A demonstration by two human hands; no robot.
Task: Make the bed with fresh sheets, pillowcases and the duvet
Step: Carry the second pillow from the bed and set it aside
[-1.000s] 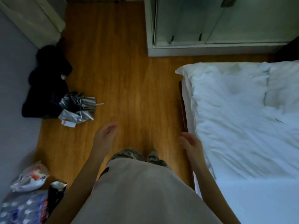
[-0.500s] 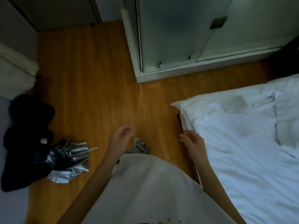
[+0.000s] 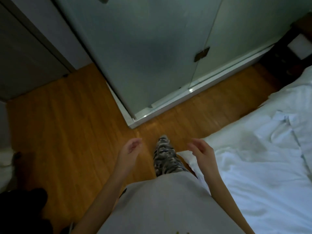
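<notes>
Compared with the picture half a second back, I note that the right hand (image 3: pixel 201 152) has left the dark wooden edge of the bed frame it was touching and now hangs free above the near left corner of the bed, fingers loosely spread, holding nothing. The left hand (image 3: pixel 130 148) is also empty, its fingers relaxed in a slight curl over the orange-brown wooden plank floor (image 3: pixel 67 132). The view has swung towards the frosted glass shower enclosure with its white sill (image 3: pixel 152 56), and one leg in grey camouflage-patterned trousers (image 3: pixel 166 157) is stepping forward. The crumpled silver foil bag seen earlier on the left has gone out of frame.

My judgement: the person is walking along the left side of the bed towards its far end, and no bedding work is in hand at this instant.

The white rumpled duvet (image 3: pixel 261 166) lies spread over the bed on the right of the scene, its near left corner just beside the right hand. Its visible left edge runs from near to far, slanting rightwards, parallel with the glass wall's sill; I take that as the long axis. A seam or fold (image 3: pixel 297 144) crosses the far portion. Whether the sheets beneath are fresh, I cannot tell. Pillows are not visible.
</notes>
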